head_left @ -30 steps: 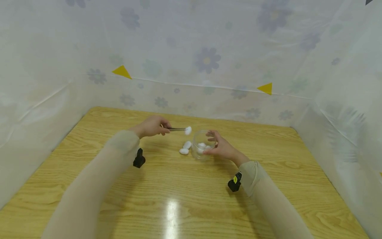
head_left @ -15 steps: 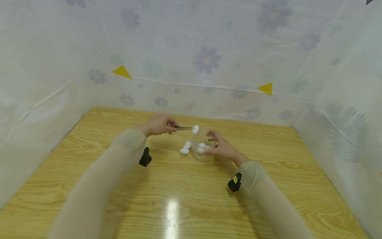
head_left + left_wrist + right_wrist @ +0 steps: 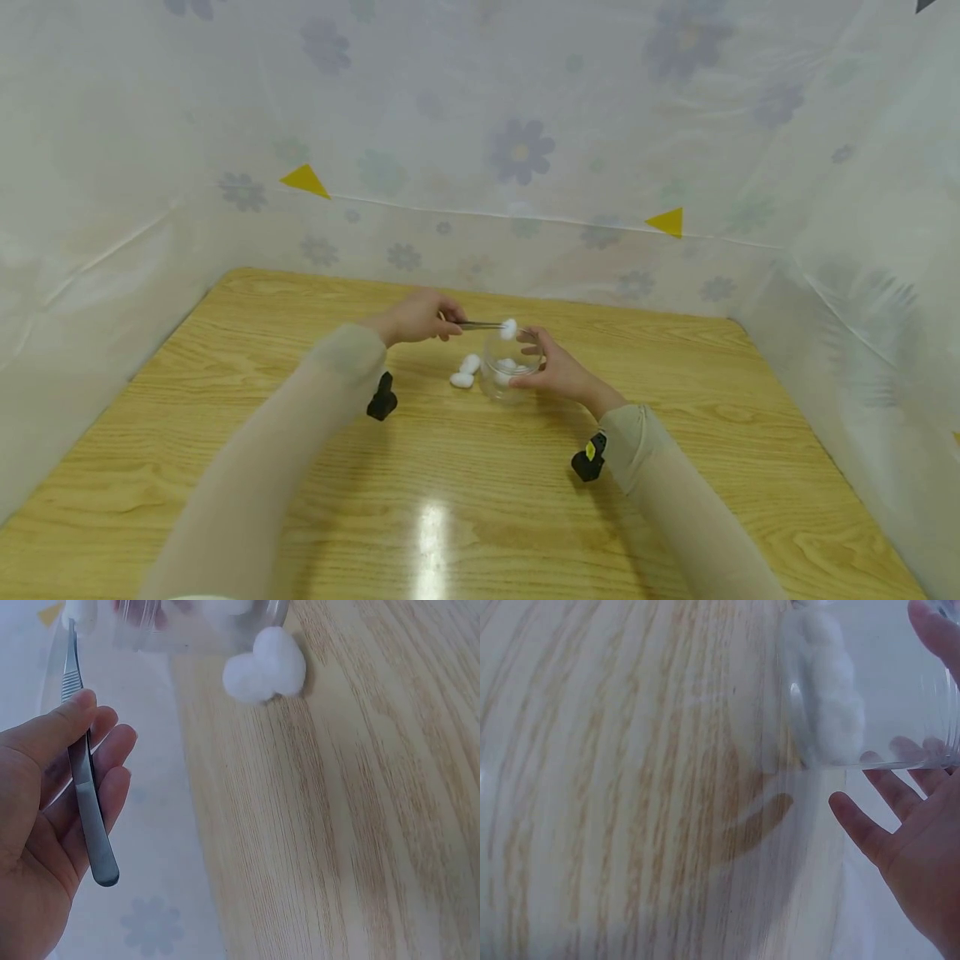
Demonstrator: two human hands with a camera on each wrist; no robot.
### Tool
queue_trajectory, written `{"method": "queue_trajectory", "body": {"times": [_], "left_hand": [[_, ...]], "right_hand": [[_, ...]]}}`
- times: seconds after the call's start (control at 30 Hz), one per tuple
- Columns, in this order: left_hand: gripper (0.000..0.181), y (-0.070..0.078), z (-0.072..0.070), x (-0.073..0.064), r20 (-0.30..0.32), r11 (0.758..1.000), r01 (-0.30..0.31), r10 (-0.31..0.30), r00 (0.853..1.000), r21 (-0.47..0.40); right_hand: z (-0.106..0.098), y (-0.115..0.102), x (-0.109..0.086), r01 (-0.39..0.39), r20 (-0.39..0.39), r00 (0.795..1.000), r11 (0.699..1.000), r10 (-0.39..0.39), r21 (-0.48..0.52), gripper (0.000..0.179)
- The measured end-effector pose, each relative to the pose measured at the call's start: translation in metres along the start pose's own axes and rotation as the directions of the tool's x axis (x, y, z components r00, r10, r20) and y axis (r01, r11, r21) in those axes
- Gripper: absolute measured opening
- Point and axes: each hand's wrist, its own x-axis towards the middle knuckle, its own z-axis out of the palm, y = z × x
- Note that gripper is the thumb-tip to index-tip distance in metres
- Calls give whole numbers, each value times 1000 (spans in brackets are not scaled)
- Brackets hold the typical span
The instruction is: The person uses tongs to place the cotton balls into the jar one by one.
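My left hand (image 3: 423,317) pinches a pair of metal tweezers (image 3: 88,799) between thumb and fingers. A white cotton ball (image 3: 509,329) is caught in the tweezer tips, over the mouth of a clear glass jar (image 3: 495,385). My right hand (image 3: 558,371) grips the jar from its right side, thumb in front and fingers behind. Inside the jar, white cotton balls (image 3: 832,697) lie at the bottom. Two more cotton balls (image 3: 262,667) touch each other on the table, just left of the jar.
The wooden table (image 3: 480,483) reaches back to a flowered curtain (image 3: 420,133), which also hangs at both sides. Black wrist cameras (image 3: 382,398) jut from under both sleeves, close over the tabletop.
My left hand has moved right, carrying the tweezers and cotton ball from left of the jar to over its mouth. The right hand and the jar have stayed in place.
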Motion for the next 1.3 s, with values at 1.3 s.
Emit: {"method": "queue_trajectory", "body": {"times": [1.3], "left_hand": [[23, 5, 10, 7, 0, 999, -31, 31, 1000, 12]], "right_hand": [[0, -5, -2, -5, -5, 1000, 1000, 5, 7, 89]]}}
